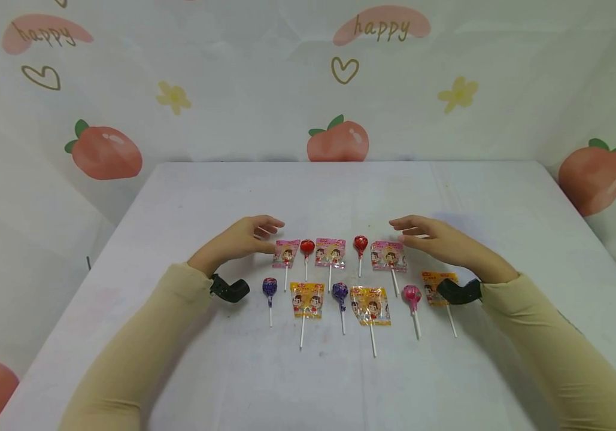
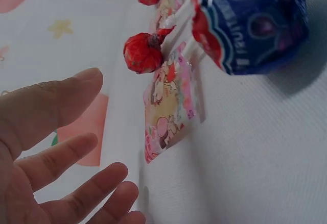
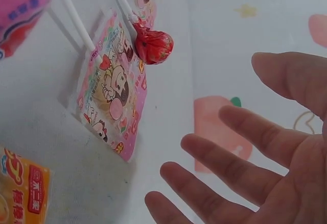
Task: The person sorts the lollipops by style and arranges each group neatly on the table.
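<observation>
Two rows of lollipops lie on the white table, sticks toward me. My left hand [image 1: 251, 234] hovers with spread fingers beside the leftmost pink-wrapped flat lollipop [image 1: 285, 254]. At the other end of the back row, my right hand [image 1: 430, 238] is held likewise near another pink flat lollipop [image 1: 388, 256]. Between them are a red ball lollipop [image 1: 307, 246], a pink flat one [image 1: 330, 252] and a second red ball lollipop [image 1: 360, 243]. Neither hand holds anything. A purple-blue ball lollipop [image 2: 255, 22] looms close in the left wrist view.
The front row has purple ball lollipops [image 1: 340, 291], orange-yellow flat lollipops [image 1: 370, 306] and a pink ball lollipop [image 1: 412, 294]. Another orange flat lollipop [image 1: 434, 286] sits partly behind the black right wrist camera [image 1: 460, 291]. A peach-printed cloth [image 1: 264, 90] hangs behind the table [image 1: 308, 197].
</observation>
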The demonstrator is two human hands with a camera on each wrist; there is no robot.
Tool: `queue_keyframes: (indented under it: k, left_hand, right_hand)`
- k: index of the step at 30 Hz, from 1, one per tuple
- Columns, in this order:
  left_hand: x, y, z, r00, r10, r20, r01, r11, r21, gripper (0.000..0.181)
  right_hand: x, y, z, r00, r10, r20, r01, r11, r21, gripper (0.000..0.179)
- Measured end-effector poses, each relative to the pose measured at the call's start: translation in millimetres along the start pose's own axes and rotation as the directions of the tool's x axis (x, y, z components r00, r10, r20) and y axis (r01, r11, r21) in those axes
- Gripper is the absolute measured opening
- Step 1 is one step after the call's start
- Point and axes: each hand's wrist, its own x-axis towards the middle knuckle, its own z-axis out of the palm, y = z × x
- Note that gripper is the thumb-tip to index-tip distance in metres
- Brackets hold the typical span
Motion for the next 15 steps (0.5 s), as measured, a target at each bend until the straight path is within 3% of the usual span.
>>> queue_keyframes:
  k: [15]
  left_hand:
    - [3.4, 2.9, 4.8, 1.0, -0.023, 0.008, 0.023, 0.997, 0.075, 0.053]
  right_hand:
    - [6.6, 3.9, 2.9, 1.0, 0.009, 0.029, -0.009, 1.0, 0.0, 0.049]
